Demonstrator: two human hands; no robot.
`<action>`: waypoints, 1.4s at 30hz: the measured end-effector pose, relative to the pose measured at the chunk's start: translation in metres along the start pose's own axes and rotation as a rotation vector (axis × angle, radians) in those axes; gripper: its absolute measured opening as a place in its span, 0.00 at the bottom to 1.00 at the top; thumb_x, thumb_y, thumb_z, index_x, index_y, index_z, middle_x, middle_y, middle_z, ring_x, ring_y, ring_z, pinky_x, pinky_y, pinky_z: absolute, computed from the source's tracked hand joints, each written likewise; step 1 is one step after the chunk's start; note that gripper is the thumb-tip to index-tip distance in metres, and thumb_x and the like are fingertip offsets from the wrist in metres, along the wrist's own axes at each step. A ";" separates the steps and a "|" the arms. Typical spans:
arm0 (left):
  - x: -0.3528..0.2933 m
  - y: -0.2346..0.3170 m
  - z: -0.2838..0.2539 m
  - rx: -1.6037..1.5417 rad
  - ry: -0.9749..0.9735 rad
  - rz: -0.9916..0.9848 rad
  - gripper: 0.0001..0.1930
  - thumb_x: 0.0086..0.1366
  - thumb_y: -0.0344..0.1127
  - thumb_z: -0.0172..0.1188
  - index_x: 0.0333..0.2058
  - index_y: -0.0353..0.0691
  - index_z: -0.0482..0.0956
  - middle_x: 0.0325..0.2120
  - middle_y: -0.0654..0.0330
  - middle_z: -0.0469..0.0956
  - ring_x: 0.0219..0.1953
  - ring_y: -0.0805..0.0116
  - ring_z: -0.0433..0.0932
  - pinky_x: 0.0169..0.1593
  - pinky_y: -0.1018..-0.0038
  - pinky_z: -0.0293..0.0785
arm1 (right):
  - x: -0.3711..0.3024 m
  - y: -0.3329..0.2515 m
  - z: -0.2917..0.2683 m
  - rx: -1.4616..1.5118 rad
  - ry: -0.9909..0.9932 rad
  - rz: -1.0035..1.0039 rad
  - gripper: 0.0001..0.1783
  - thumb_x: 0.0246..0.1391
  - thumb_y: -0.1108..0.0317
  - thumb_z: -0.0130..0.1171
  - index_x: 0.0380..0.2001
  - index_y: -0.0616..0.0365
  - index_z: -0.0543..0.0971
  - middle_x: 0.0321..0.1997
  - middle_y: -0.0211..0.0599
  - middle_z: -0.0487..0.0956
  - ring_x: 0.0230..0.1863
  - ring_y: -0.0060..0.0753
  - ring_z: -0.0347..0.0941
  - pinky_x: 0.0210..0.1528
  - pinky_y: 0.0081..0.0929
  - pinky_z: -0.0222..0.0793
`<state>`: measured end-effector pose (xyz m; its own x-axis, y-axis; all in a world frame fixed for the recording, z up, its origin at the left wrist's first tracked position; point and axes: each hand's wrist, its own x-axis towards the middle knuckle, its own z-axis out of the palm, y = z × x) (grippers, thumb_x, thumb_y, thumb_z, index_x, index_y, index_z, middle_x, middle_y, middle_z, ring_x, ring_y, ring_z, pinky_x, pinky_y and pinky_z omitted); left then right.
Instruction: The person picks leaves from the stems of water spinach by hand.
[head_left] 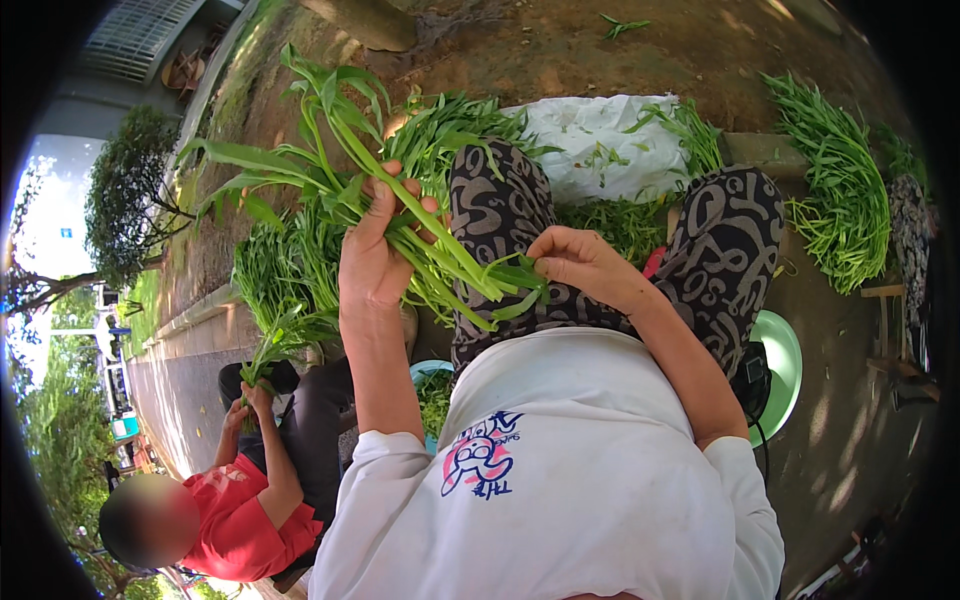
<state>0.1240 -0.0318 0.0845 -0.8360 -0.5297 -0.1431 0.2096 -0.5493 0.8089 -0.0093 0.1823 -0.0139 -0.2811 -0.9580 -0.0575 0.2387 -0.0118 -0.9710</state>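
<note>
My left hand (372,262) is wrapped round a bunch of water spinach (345,140), its long pale stems slanting down toward my lap and its leaves spreading up and to the left. At the cut ends of those stems, my right hand (592,268) pinches a green leaf (523,284) between thumb and fingers. Whether this leaf is still joined to a stem, I cannot tell. Both hands are above my patterned trousers (505,215).
More greens lie in heaps left (290,262) and far right (840,180). A white sack (590,150) with leaf scraps spreads ahead. A pale green basin (783,375) stands by my right leg, a blue tub (428,372) at left. A person in red (235,515) sits left, holding greens.
</note>
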 end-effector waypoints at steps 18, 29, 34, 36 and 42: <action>-0.003 0.002 -0.007 0.149 -0.008 0.049 0.14 0.66 0.38 0.56 0.48 0.39 0.73 0.34 0.59 0.74 0.33 0.62 0.77 0.35 0.61 0.77 | -0.003 -0.005 -0.012 0.112 0.086 -0.147 0.05 0.58 0.70 0.57 0.35 0.60 0.74 0.29 0.27 0.76 0.33 0.17 0.72 0.38 0.17 0.68; 0.003 -0.002 -0.010 0.071 0.087 0.022 0.15 0.68 0.39 0.52 0.51 0.44 0.70 0.36 0.59 0.74 0.35 0.64 0.75 0.42 0.59 0.75 | -0.002 0.002 -0.017 0.571 0.117 -0.310 0.05 0.61 0.67 0.54 0.35 0.56 0.75 0.30 0.30 0.76 0.33 0.22 0.73 0.38 0.22 0.69; 0.009 -0.002 -0.029 -0.016 0.093 0.102 0.14 0.70 0.40 0.48 0.52 0.45 0.68 0.38 0.59 0.72 0.39 0.65 0.74 0.45 0.59 0.75 | 0.000 0.011 -0.030 0.585 0.317 -0.300 0.07 0.62 0.66 0.53 0.38 0.56 0.76 0.32 0.30 0.76 0.33 0.22 0.73 0.38 0.22 0.69; 0.009 -0.001 -0.027 0.003 0.142 0.104 0.14 0.70 0.40 0.49 0.52 0.45 0.69 0.37 0.60 0.72 0.38 0.66 0.74 0.45 0.59 0.75 | -0.002 0.015 -0.042 0.434 0.429 -0.261 0.10 0.62 0.64 0.53 0.41 0.58 0.76 0.32 0.31 0.76 0.35 0.25 0.73 0.39 0.23 0.69; 0.003 0.001 -0.023 0.066 0.080 0.029 0.13 0.69 0.39 0.50 0.51 0.45 0.70 0.36 0.62 0.73 0.36 0.66 0.75 0.44 0.58 0.76 | -0.002 0.030 -0.060 -0.710 0.688 -0.234 0.15 0.61 0.62 0.53 0.41 0.63 0.79 0.52 0.42 0.72 0.45 0.37 0.72 0.46 0.30 0.69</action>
<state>0.1333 -0.0482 0.0717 -0.7865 -0.5961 -0.1614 0.1973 -0.4902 0.8490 -0.0568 0.2013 -0.0571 -0.7774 -0.5781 0.2481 -0.4354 0.2098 -0.8754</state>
